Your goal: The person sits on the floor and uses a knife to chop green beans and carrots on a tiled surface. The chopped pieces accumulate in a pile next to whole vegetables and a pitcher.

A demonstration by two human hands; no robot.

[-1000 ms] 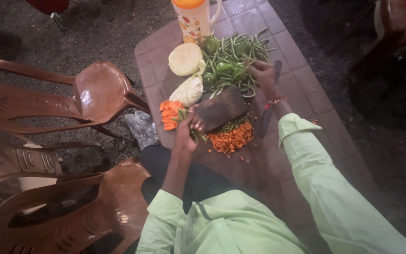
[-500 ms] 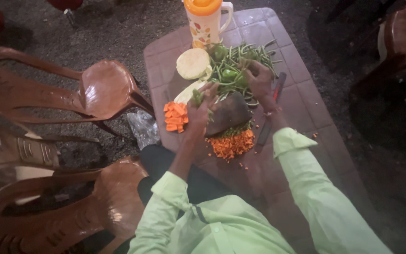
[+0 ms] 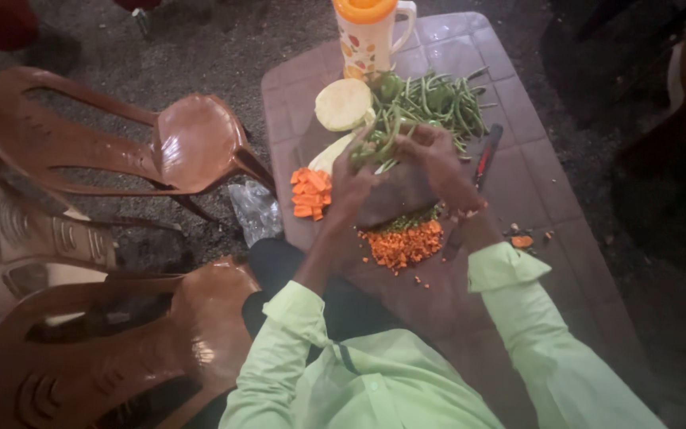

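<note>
My left hand (image 3: 351, 181) grips a bunch of green beans (image 3: 380, 139) at the near edge of the bean pile (image 3: 438, 99). My right hand (image 3: 437, 159) meets it from the right, its fingers closed on the same bunch. Under both hands lies a dark flat slab (image 3: 398, 202); I cannot tell if it is a board or a broad blade. Finely chopped carrot (image 3: 406, 246) is heaped just in front of it. Carrot chunks (image 3: 310, 191) lie to the left of my left hand.
A brown tiled table (image 3: 533, 191) carries a round pale vegetable (image 3: 343, 103), a pale slice (image 3: 329, 156), a patterned jug with an orange lid (image 3: 367, 32) and a red-handled tool (image 3: 486, 155). Brown plastic chairs (image 3: 192, 143) stand at the left, with a plastic bag (image 3: 254, 210) below.
My left hand has moved from the near side of the dark slab up to the beans. Both hands have gathered a bunch and pulled it toward the slab. The camera has come closer.
</note>
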